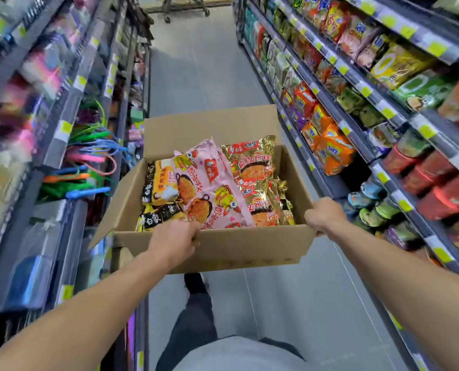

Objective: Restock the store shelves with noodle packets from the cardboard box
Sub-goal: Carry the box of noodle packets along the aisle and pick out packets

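The left hand (173,241) grips the near wall of the cardboard box (239,247), fingers curled over its top edge, while the right hand (323,215) clasps the box's near right corner; between them the box is carried in the air above the aisle floor (212,73), its flaps standing open. Inside lie noodle packets: a pink packet (209,188) slanted across the top, a gold and red packet (258,178) just to its right, and yellow and black packets (160,188) under its left side. Below the box a dark trouser leg and shoe (196,285) show over the grey tiled floor, which runs straight ahead between two rows of shelving. The right-hand shelves (357,135) hold rows of bagged noodles in orange, red, green and yellow, with cup noodles (426,178) on the nearer part, and yellow price tags along every shelf edge. The left-hand shelves (70,108) are blurred, carrying colourful goods and a bunch of bright plastic-handled items (89,162). At the far end of the aisle stands a wheeled trolley (185,6)
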Demonstrator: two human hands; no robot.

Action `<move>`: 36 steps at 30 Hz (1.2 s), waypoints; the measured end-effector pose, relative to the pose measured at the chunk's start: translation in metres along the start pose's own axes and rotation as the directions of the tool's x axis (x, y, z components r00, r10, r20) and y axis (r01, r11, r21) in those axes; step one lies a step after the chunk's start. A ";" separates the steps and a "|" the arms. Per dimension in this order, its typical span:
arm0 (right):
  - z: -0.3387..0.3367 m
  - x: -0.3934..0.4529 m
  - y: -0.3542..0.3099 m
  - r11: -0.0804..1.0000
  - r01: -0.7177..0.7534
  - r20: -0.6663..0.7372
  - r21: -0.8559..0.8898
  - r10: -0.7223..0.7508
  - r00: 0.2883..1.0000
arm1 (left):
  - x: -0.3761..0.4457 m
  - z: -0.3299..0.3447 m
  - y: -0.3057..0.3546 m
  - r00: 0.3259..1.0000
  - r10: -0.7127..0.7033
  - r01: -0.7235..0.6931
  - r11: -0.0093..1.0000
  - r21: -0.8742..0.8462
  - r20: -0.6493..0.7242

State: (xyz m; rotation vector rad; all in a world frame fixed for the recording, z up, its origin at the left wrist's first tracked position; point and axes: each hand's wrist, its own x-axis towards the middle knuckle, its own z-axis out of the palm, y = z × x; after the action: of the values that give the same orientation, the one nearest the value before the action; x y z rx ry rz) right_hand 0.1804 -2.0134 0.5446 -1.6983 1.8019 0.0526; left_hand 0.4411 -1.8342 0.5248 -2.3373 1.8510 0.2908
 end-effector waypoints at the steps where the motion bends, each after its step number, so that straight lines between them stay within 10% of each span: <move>1: 0.001 0.020 -0.017 1.000 -0.011 -0.004 0.009 0.011 1.000 | 0.028 -0.001 -0.014 1.000 0.004 -0.004 1.000 -0.005 0.008; 17: -0.018 0.276 -0.251 0.945 -0.286 -0.031 0.160 0.294 0.955 | 0.423 -0.097 -0.181 0.950 0.306 -0.310 0.947 0.090 0.057; 36: -0.123 0.637 -0.383 0.834 -0.493 -0.020 0.249 0.513 0.858 | 0.891 -0.176 -0.181 0.834 0.516 -0.545 0.826 0.146 0.194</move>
State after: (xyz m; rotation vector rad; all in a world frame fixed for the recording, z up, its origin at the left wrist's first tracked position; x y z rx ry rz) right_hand 0.5089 -2.6892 0.4901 -1.0382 2.1838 -0.0105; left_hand 0.8253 -2.6760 0.4801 -1.5834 2.3034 0.3105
